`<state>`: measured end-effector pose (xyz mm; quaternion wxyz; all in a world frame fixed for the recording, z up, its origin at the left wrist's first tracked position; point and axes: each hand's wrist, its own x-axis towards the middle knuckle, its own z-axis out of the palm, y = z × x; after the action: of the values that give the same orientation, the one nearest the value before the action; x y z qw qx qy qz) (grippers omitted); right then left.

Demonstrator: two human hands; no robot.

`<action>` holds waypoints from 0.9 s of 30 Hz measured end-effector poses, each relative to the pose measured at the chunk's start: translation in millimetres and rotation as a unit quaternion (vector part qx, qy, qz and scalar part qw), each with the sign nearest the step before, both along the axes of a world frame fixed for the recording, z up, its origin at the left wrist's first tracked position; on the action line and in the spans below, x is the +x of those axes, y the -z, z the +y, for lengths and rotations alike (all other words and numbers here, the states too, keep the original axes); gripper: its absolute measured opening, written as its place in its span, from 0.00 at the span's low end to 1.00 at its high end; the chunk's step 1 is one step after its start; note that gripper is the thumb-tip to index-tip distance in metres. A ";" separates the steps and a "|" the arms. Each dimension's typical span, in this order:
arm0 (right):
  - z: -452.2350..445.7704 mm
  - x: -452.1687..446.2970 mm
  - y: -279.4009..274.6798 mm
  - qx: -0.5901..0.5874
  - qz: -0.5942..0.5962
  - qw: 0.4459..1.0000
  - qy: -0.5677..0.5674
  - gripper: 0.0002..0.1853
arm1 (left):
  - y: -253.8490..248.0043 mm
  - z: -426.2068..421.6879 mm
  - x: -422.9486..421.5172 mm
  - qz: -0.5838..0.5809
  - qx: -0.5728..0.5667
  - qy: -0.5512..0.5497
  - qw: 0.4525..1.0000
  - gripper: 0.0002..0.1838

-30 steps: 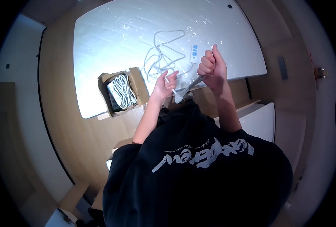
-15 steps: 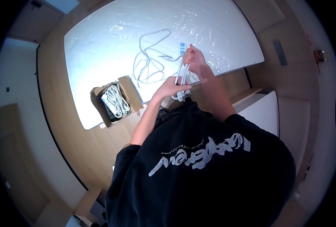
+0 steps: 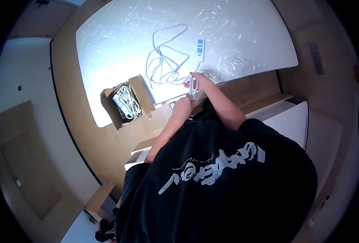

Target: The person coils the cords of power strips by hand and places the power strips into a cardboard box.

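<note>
A folded bundle of white power cord stands between my hands at the near edge of the plastic-covered white surface. My left hand is closed around its lower end. Around the upper part curls my right hand, with the thumb up and the fingertips showing past the loops. Just beyond lies a white power strip with blue socket faces. Loose loops of white cord spread to its left. Part of the bundle is hidden behind my fingers.
An open cardboard box at the left holds coiled white cord and something blue and white. The white surface is wrapped in shiny plastic. Wooden ledges run along the near side.
My right hand has come down and nearer to my left hand, and its grip looks looser. My left hand has moved lower onto the bundle. The power strip is now fully uncovered.
</note>
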<state>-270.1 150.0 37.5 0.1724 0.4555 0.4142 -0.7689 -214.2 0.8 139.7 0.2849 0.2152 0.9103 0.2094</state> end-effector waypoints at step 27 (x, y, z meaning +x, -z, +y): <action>68.0 6.3 -75.7 -0.326 0.178 0.928 -0.011 0.17 | 17.8 17.0 -3.1 -0.150 0.089 -0.079 0.982 0.13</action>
<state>-263.7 218.0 113.3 0.2438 0.2253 0.1694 -0.9280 -217.3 17.8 121.9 0.3807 0.1335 0.8490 0.3413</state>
